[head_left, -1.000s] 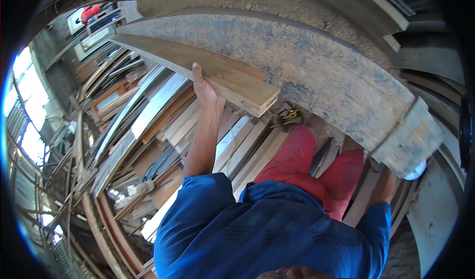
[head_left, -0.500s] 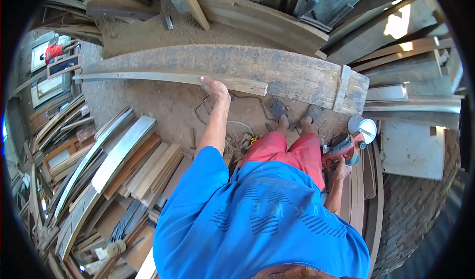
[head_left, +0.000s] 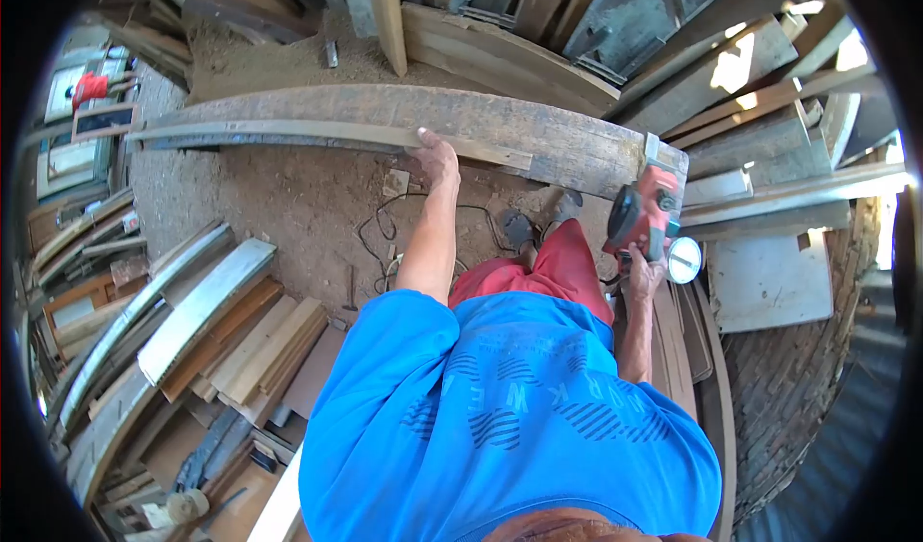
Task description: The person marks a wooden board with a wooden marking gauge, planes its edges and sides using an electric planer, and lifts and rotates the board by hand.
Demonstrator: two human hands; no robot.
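A long, narrow wooden batten (head_left: 317, 130) lies along the near edge of the thick plank bench (head_left: 567, 148). My left hand (head_left: 437, 160) grips the batten near its right end, thumb on top and the other fingers mostly hidden. In my right hand (head_left: 646, 271) is a red and black electric planer (head_left: 657, 205), held by its rear handle. The planer is over the bench's right end, to the right of the batten and apart from it. Whether it touches the bench, I cannot tell.
Stacked boards (head_left: 264, 350) fill the floor at left. More planks (head_left: 760, 148) lean at right. A black cable (head_left: 370, 239) loops on the dirt floor, near a hammer (head_left: 351, 287). A white round container (head_left: 685, 259) stands beside my right hand. A person in red (head_left: 91, 88) is far left.
My right hand has raised the planer from beside my leg up to the bench's right end. My left hand still grips the batten, which now lies lower against the bench.
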